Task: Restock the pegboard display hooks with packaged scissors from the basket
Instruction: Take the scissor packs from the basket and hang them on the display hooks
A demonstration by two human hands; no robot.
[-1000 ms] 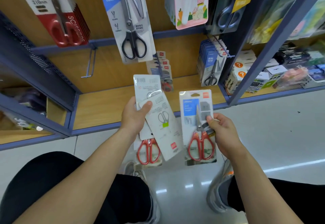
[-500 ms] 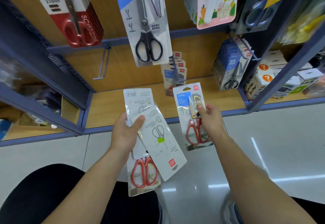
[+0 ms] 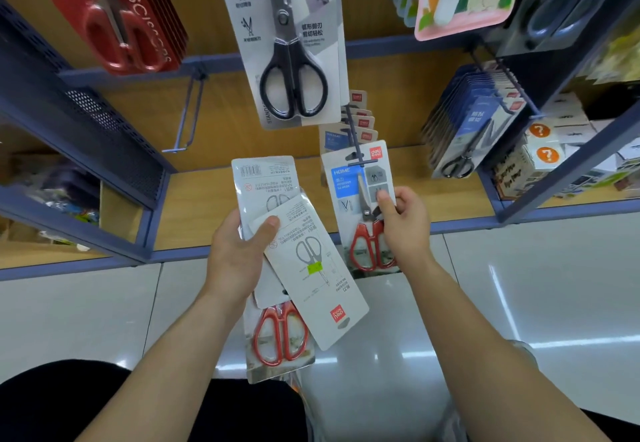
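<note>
Red-handled scissors sealed on a blue-and-white card (image 3: 360,195) hang at the dark wire hook (image 3: 350,129), slot right by its tip. The right hand (image 3: 403,230) pinches the card's edge, thumb on its face. The left hand (image 3: 239,254) grips a fan of spare packs (image 3: 311,268), thumb pressed on top. It looks light, stiff, glossy and bottom-heavy, so a mid-card grip seems steadiest.

Held scissors pack (image 3: 346,185): red handles, blue label; hanging scissors (image 3: 292,60): black handles; shelf (image 3: 207,206) wood-toned, blue-edged.

Seemingly on hook (image 3: 354,136), single pack (image 3: 343,183) hangs right of fanned packs (image 3: 311,268).
</note>
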